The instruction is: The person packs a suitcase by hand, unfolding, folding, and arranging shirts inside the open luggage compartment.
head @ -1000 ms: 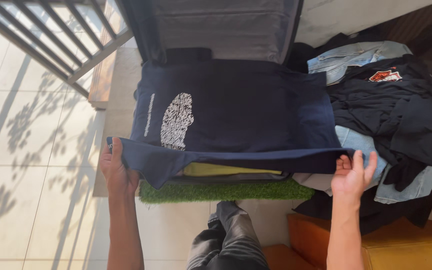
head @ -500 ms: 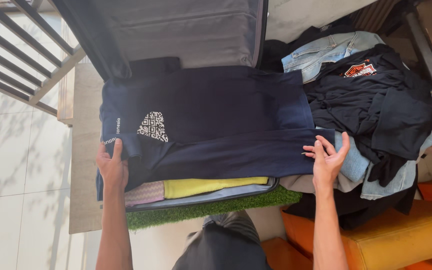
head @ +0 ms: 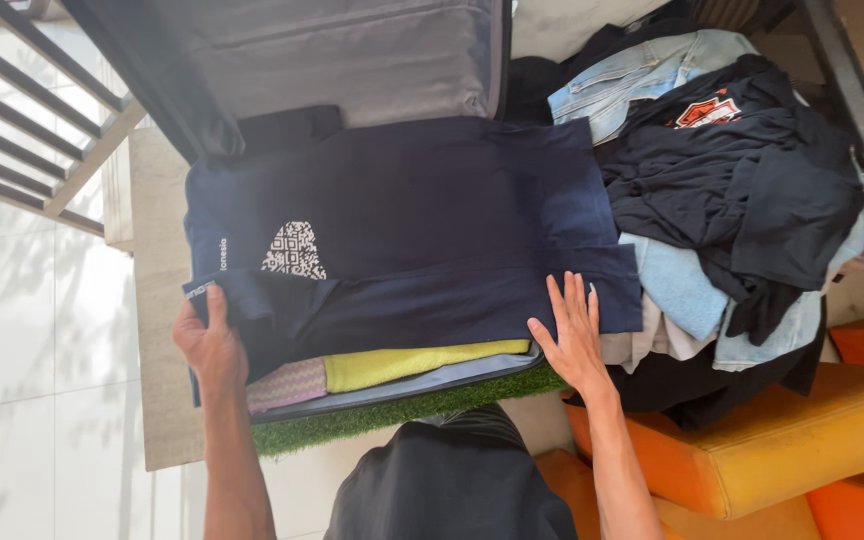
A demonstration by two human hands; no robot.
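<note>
Left hand pinching navy shirt hem, fingertips hidden beneath; right hand flat, fingers spread.

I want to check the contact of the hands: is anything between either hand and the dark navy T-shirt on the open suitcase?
Nothing visible is. The left hand grips the folded edge of the dark navy cotton T-shirt directly, thumb on top. The right hand lies flat on the same fold, fingers spread, bare on the cloth.
</note>
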